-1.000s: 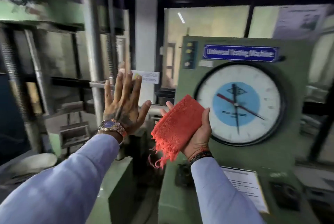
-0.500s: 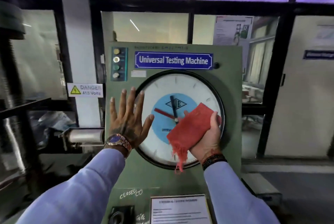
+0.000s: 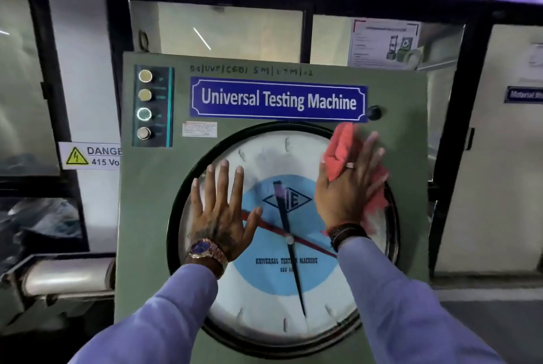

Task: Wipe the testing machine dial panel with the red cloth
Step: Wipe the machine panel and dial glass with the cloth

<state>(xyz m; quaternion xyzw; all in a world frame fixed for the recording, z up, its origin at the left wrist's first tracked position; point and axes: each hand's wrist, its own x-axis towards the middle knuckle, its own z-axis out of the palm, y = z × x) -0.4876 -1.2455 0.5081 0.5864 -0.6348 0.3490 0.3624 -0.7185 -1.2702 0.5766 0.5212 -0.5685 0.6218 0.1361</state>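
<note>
Right hand [image 3: 348,187] flat, fingers spread, pressing red cloth [image 3: 342,146] on dial panel [image 3: 282,299] glass, upper right of frame. Left hand [image 3: 221,214] splayed, empty, braced centre-left. Cloth prob. soft, light, bunches easily: keep under palm. Glass likely fragile, slick; go w/ light pressure.

Both arms are covered to the wrist by long sleeves of pale lavender-blue shirt cloth, smooth and plain, the left sleeve [image 3: 152,313] on the near left and the right sleeve [image 3: 408,310] on the near right. The left hand [image 3: 219,217] bears a dark tattoo across its back and a gold-toned metal-link wristwatch [image 3: 205,252] with a round blue-violet face. The right hand [image 3: 349,187] wears a ring [image 3: 349,165] on one finger and, at the wrist, a dark beaded bracelet [image 3: 348,233] with a thin red-orange thread beside it.
</note>
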